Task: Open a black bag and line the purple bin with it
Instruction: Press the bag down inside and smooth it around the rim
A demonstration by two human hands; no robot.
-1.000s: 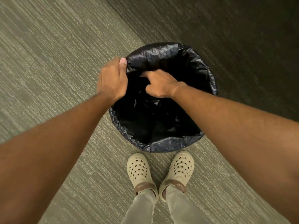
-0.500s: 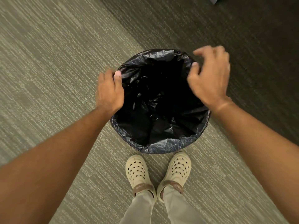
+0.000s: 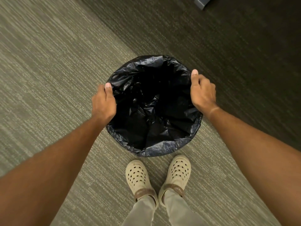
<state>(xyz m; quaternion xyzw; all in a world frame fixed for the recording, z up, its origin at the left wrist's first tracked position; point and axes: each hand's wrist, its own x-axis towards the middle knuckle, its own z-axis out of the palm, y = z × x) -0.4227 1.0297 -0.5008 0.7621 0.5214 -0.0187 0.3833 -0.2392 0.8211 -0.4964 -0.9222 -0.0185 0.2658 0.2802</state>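
A black bag (image 3: 153, 111) hangs open inside a round bin on the carpet, its edge folded out over the whole rim, so none of the purple bin shows. My left hand (image 3: 103, 103) grips the bag's edge at the left rim, thumb on top. My right hand (image 3: 202, 92) grips the edge at the right rim, thumb pressed against the plastic. The bag's crumpled inside is dark and its bottom cannot be made out.
My two feet in cream clogs (image 3: 156, 178) stand just in front of the bin. The floor is light striped carpet on the left and dark carpet (image 3: 236, 46) on the right. A grey object's corner (image 3: 202, 2) shows at the top right.
My right hand left the inside of the bag, swung out to the right and came down on the right rim. My left hand slid down the left rim.
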